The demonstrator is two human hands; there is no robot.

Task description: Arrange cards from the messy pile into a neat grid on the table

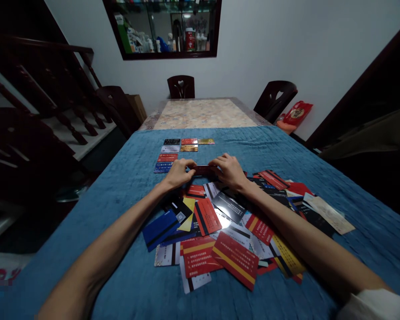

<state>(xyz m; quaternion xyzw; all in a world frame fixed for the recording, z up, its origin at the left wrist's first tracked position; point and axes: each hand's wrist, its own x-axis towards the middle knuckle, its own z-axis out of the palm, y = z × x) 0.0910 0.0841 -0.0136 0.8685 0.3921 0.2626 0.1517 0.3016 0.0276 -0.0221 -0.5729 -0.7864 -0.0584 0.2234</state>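
Note:
My left hand [178, 173] and my right hand [229, 170] reach forward over the blue cloth [120, 191] and pinch the two ends of one dark red card [204, 170] between them, fingers closed on it. Under and behind my wrists lies a loose heap of plastic cards [226, 231], red, blue, black, yellow and white, many showing magnetic stripes. Just beyond my hands, sorted cards [176, 151] lie face up in short neat rows and columns on the cloth.
The blue cloth covers the near table; a patterned tabletop [203, 113] continues beyond it. Dark wooden chairs [181, 86] stand at the far end and sides. A red bag [295, 114] sits by the wall at right. A stair railing [36, 89] runs along the left.

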